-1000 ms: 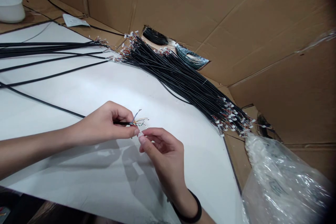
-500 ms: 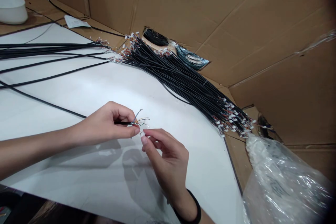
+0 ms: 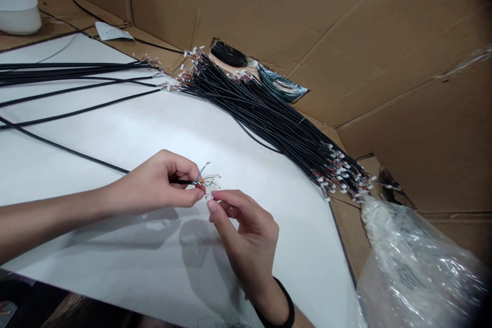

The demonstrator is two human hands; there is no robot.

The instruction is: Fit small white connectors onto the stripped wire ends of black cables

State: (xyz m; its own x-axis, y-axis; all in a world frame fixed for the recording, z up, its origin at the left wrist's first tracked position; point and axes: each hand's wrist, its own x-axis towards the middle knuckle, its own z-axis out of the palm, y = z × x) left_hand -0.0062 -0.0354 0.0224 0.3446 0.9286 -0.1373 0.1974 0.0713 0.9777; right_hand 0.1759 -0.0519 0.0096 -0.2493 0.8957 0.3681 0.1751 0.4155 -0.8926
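Observation:
Near the middle of the white work surface [image 3: 126,246], my left hand [image 3: 165,179] pinches the end of a black cable [image 3: 77,152] between thumb and fingers. Thin coloured wires [image 3: 207,180] with bare-looking tips fan out to the right of its fingertips. Just beside them, my right hand [image 3: 244,230] holds a tiny white connector [image 3: 209,197] between thumb and index finger. The connector is close to my left thumb; how it meets the wires is too small to tell.
A large bundle of black cables [image 3: 253,113] with white connectors lies behind my hands. More black cables [image 3: 77,74] run in from the left. A white bowl [image 3: 19,13] stands back left, a clear plastic bag [image 3: 415,271] front right. Cardboard walls [image 3: 346,25] rise behind.
Hardly anything differs. Both hands sit a few pixels farther right and lower, along with a slight shift of the whole view; their holds are the same.

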